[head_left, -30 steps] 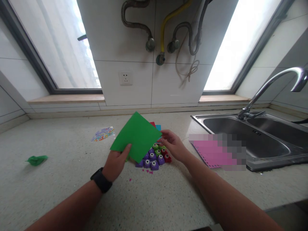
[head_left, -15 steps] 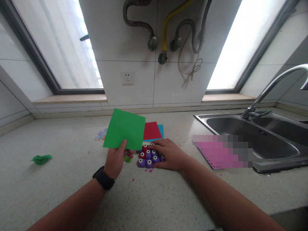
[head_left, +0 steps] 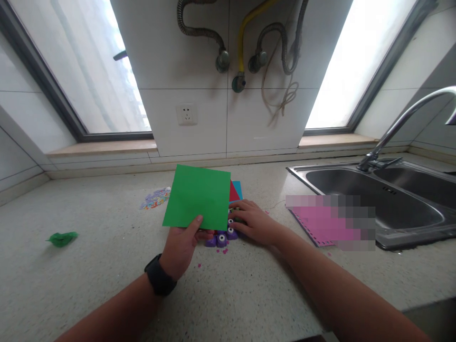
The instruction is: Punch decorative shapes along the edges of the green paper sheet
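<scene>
My left hand [head_left: 183, 246] pinches a green paper square [head_left: 197, 196] by its lower edge and holds it upright above the counter. Behind the sheet sits a cluster of small purple and red paper punches [head_left: 221, 236], mostly hidden by it. My right hand [head_left: 253, 221] lies on the right side of that cluster, fingers curled over the punches; I cannot tell whether it grips one. Red paper [head_left: 234, 191] and blue paper [head_left: 238, 188] lie flat just beyond. A black watch [head_left: 160, 281] is on my left wrist.
A pink perforated sheet [head_left: 313, 223] lies right of my hand, next to the steel sink [head_left: 377, 199] with its tap [head_left: 402, 126]. A crumpled green scrap [head_left: 61, 238] lies far left; a pile of coloured confetti [head_left: 156, 198] sits behind. Tiny pink bits [head_left: 224, 250] dot the speckled counter [head_left: 107, 266].
The green sheet has shifted right and now covers most of the punches and the red paper. My right hand stays on the punches, moved slightly back.
</scene>
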`<state>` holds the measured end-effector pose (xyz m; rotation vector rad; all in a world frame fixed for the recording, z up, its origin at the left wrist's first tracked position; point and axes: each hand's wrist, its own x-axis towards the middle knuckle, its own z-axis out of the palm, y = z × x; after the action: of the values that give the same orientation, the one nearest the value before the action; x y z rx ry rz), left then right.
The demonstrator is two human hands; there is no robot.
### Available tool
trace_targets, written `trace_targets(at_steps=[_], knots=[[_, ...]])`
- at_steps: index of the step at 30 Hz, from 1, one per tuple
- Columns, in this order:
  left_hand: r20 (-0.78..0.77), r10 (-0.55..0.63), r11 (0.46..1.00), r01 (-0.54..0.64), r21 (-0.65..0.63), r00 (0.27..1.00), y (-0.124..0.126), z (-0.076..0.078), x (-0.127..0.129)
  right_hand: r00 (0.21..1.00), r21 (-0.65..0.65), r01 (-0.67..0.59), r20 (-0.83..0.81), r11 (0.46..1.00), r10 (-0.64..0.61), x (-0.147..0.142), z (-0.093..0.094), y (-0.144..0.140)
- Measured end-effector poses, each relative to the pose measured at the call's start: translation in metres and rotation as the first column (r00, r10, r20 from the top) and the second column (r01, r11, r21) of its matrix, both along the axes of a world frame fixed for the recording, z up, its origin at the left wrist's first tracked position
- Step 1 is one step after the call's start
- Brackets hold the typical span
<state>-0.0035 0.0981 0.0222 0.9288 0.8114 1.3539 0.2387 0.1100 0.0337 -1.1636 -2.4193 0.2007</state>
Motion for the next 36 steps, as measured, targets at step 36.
trace_targets(at_steps=[36], knots=[[-0.043, -0.162, 0.986, 0.16, -0.039, 0.986, 0.005, -0.011, -0.003, 0.288, -0.387, -0.424, -0.915, 0.819, -0.283, -0.018, 0.004, -0.014]])
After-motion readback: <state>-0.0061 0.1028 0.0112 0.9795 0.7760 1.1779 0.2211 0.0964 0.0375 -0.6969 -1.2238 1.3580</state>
